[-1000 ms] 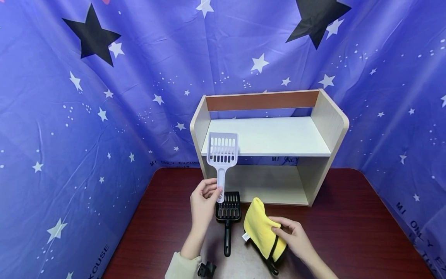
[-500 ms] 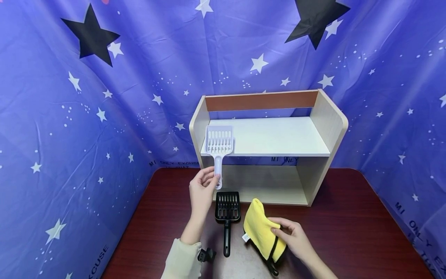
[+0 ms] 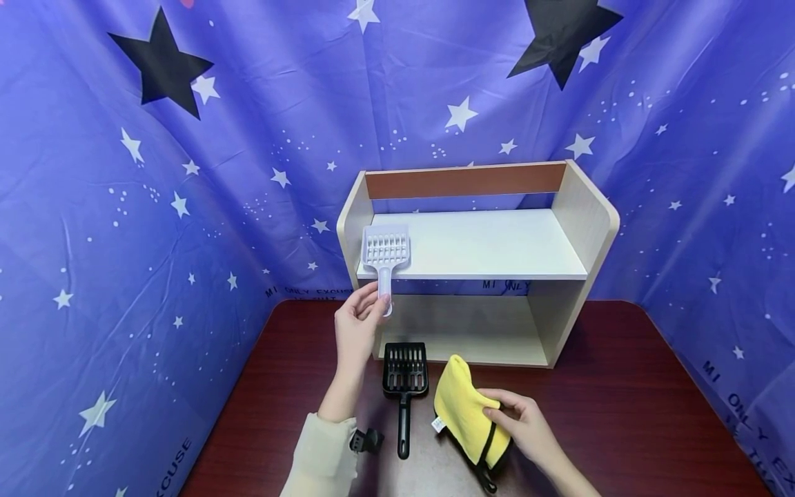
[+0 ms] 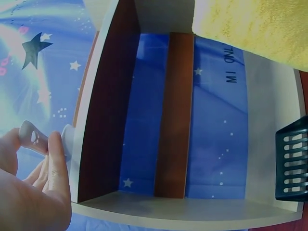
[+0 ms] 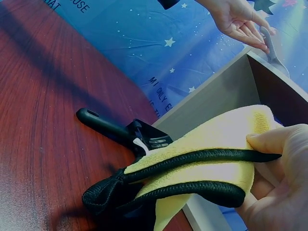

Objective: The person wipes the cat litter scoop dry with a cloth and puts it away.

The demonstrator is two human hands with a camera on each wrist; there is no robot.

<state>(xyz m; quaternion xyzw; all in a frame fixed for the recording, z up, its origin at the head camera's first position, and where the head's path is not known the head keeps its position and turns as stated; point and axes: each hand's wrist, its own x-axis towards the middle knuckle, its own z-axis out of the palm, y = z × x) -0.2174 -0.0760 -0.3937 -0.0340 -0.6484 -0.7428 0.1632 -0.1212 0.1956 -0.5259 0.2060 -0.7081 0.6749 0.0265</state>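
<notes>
My left hand (image 3: 357, 331) pinches the handle of a pale, slotted litter scoop (image 3: 386, 250). The scoop's head is at the left end of the shelf unit's white upper board; I cannot tell whether it touches the board. In the left wrist view only the end of its handle (image 4: 33, 137) shows clearly. My right hand (image 3: 520, 422) grips a folded yellow cloth (image 3: 462, 407) with black edging between thumb and fingers, above the table's front. A black slotted scoop (image 3: 405, 373) lies on the table between the two hands, its handle toward me.
A two-level wooden shelf unit (image 3: 599, 221) stands at the back of the dark red table (image 3: 627, 414). Blue star-patterned curtains (image 3: 279, 103) hang behind and at both sides. A black device (image 3: 366, 442) sits by my left sleeve.
My left hand has moved forward and slightly left with the pale scoop, whose head has tipped flatter over the upper board. My right hand and the yellow cloth have stayed put.
</notes>
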